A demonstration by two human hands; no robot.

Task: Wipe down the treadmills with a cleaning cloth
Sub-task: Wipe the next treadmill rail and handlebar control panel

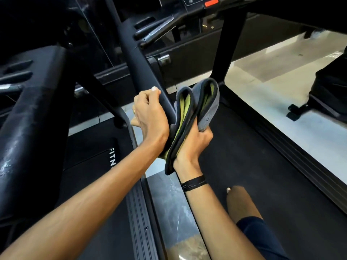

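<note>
A black treadmill upright post (139,66) slants from the console down to the deck. My left hand (150,113) curls around the lower part of this post, thumb on top. Right beside it, my right hand (193,143) grips a folded grey cloth (204,102) with a yellow-green inner side, held against the right side of the post. The cloth's folds stand up above my fingers. The treadmill belt (262,166) lies below on the right.
A second treadmill's thick black handrail (24,128) and deck with white lettering (112,156) sit at left. A red stop button (211,2) shows on the console above. Pale floor (281,72) and a black machine base (323,102) are at right. My knee (242,203) is over the belt.
</note>
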